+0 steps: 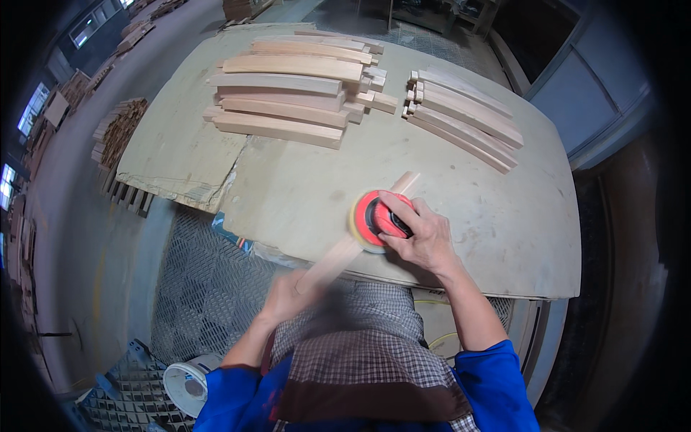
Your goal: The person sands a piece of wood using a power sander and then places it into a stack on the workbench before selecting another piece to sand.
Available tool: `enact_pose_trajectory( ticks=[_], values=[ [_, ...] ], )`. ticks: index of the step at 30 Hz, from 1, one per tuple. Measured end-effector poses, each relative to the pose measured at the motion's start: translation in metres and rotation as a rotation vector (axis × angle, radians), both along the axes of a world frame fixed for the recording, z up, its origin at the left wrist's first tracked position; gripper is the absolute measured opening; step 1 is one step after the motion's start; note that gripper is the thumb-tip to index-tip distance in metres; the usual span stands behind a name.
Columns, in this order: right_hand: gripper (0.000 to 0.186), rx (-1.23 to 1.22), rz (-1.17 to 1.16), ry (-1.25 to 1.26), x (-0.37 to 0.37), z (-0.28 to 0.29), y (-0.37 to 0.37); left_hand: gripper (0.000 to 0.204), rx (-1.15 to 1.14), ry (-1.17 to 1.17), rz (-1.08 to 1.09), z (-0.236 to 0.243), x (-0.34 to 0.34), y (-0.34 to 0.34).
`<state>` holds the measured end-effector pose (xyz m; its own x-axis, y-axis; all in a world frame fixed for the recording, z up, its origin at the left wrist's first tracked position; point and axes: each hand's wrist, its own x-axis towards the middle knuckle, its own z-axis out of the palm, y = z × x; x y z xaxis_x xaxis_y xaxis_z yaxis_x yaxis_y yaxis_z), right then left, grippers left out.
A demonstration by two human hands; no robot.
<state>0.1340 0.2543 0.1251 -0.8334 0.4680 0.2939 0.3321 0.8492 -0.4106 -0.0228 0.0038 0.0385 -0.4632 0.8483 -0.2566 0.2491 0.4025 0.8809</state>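
Observation:
My right hand [425, 234] is wrapped over the top of a red and black round sander [368, 219] with a yellowish pad. The sander rests on a pale wooden strip [332, 263] and covers its middle. The strip lies slantwise over the table's near edge, its far end showing beyond the sander. My left hand [286, 294] grips the near end of the strip in front of my checked apron; that hand and the strip's near part are blurred.
On the worn table [302, 187], a large stack of wooden strips [281, 93] lies at the back left. A smaller row of strips [464, 119] sits at the back right. A white bucket [186, 385] stands on the floor at lower left. More wood [122, 137] is piled left of the table.

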Motion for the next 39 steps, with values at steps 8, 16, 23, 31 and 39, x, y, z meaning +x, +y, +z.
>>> enact_pose_trajectory(
  ticks=[8, 16, 23, 31, 39],
  values=[
    [0.069, 0.045, -0.124, 0.078, 0.019, -0.009, 0.031, 0.033, 0.024, 0.161, 0.054, -0.005, 0.016, 0.007],
    [0.048, 0.004, 0.101, -0.240, -0.038, 0.033, -0.020, 0.039, 0.034, 0.302, 0.081, -0.001, 0.034, 0.010],
    [0.060, 0.000, 0.151, 0.032, -0.007, 0.011, -0.056, 0.035, 0.056, -0.092, 0.056, 0.003, 0.009, 0.007],
    [0.069, -0.040, -0.201, 0.153, 0.030, -0.022, 0.016, 0.030, -0.082, -0.331, 0.020, 0.004, -0.008, 0.009],
    [0.070, 0.002, -0.324, -0.284, 0.000, 0.027, 0.086, 0.042, 0.143, 0.355, 0.037, 0.013, 0.022, 0.013]
  ],
)
